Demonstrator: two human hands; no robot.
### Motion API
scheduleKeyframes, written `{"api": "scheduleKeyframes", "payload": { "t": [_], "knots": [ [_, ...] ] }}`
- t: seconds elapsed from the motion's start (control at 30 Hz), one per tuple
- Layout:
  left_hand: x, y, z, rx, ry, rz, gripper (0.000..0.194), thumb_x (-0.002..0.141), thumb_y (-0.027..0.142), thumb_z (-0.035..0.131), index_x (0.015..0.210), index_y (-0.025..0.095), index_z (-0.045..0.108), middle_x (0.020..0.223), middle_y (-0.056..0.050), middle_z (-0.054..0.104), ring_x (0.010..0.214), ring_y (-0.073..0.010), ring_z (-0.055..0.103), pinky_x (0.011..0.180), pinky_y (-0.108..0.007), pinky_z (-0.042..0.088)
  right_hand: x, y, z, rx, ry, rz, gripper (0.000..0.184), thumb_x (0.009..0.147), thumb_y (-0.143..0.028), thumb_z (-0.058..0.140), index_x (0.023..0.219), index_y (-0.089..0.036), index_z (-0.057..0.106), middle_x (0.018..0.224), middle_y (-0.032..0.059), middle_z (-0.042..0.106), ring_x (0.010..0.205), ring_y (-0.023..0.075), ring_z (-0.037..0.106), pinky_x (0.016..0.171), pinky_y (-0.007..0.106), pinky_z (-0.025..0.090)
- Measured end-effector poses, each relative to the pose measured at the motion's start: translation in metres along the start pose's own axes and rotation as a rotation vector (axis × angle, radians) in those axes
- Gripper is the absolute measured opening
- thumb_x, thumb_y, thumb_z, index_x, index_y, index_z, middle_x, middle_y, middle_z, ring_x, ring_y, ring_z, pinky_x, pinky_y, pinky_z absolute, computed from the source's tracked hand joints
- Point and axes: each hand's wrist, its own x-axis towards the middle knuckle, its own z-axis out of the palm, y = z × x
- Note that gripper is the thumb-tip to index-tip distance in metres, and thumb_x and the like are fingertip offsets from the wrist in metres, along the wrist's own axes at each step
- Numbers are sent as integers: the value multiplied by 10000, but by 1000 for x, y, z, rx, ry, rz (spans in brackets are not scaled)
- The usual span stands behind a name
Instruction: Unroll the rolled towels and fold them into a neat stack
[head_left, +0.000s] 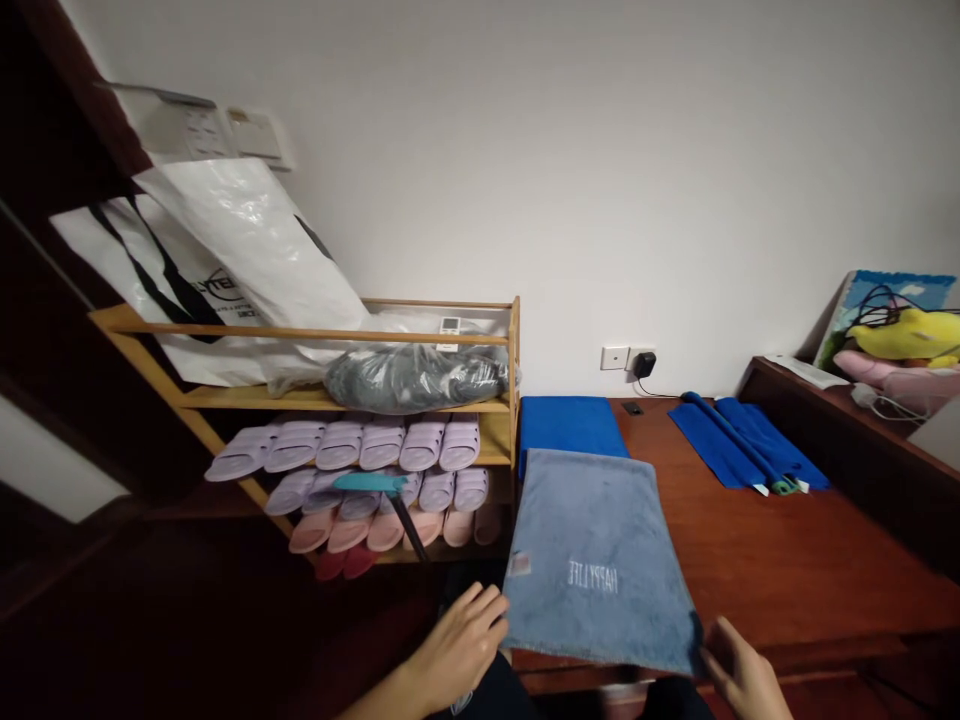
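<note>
A grey-blue towel [592,520] with white "HAPPY LIFE" lettering, seen reversed, is spread out before me above the reddish-brown wooden table [720,540]. Its far end overlaps a bright blue folded cloth [574,420]. My left hand [466,635] is closed on the towel's near left corner, fingers curled at the edge. At the near right corner, my right hand [741,668] pinches the edge between thumb and fingers.
Left of the table stands a wooden rack [517,370] with rows of lilac slippers [341,445], pink slippers [386,532] and white bags [247,240]. Blue cloths [750,440] lie on the table's right. A black plug [643,365] sits in the wall socket.
</note>
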Motion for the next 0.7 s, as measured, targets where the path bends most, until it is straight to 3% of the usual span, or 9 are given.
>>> {"api": "scheduleKeyframes", "payload": {
  "t": [0.1, 0.2, 0.33, 0.47, 0.53, 0.6, 0.7],
  "knots": [
    [-1, -2, 3, -8, 8, -12, 114, 779, 117, 548, 820, 223, 544, 1033, 9, 602, 972, -164, 521, 973, -312, 328, -2, 13, 1, -13, 31, -7, 247, 755, -475, 534, 820, -238, 547, 723, 47, 704, 659, 169, 657, 609, 204, 492],
    [2, -2, -8, -55, -1, 28, 78, 760, 172, 585, 813, 224, 560, 1117, -9, 593, 1063, -189, 501, 1011, -336, 301, -1, 19, -3, -47, 31, -64, 241, 755, -439, 539, 895, -244, 568, 778, 64, 718, 709, 199, 674, 639, 236, 513],
    [25, 2, -25, -233, 12, 62, 134, 737, 351, 627, 730, 226, 578, 1104, -15, 598, 1069, -211, 502, 1019, -384, 307, 20, -4, -6, -191, 63, -162, 210, 810, -409, 466, 876, -243, 576, 867, 73, 687, 784, 209, 656, 692, 290, 524],
    [97, -6, -20, -277, 52, -66, 231, 880, 264, 389, 842, 228, 614, 1117, -36, 610, 1036, -171, 532, 940, -342, 387, 85, -58, 13, -336, 118, -268, 373, 855, -444, 414, 1133, -222, 526, 1154, 116, 612, 1050, 233, 582, 881, 377, 478],
    [143, -20, -3, -192, 73, -202, 310, 907, 258, 324, 1080, 225, 579, 1307, -43, 531, 1200, -178, 453, 1004, -353, 357, 129, -82, 30, -379, 103, -299, 489, 879, -480, 349, 1264, -195, 447, 1375, 133, 463, 1239, 238, 453, 979, 401, 416],
    [185, -39, 18, -109, 81, -289, 411, 898, 259, 334, 1287, 193, 449, 1464, -54, 364, 1340, -193, 295, 1073, -380, 290, 173, -97, 49, -441, 64, -275, 596, 888, -530, 273, 1368, -183, 341, 1485, 126, 311, 1348, 240, 305, 1052, 443, 334],
    [224, -69, 48, -61, 98, -359, 518, 898, 288, 331, 1398, 152, 299, 1515, -77, 254, 1393, -214, 173, 1113, -421, 221, 222, -98, 70, -509, 23, -191, 654, 883, -581, 187, 1439, -236, 199, 1532, 80, 203, 1400, 221, 171, 1101, 470, 239]
  ]
}}
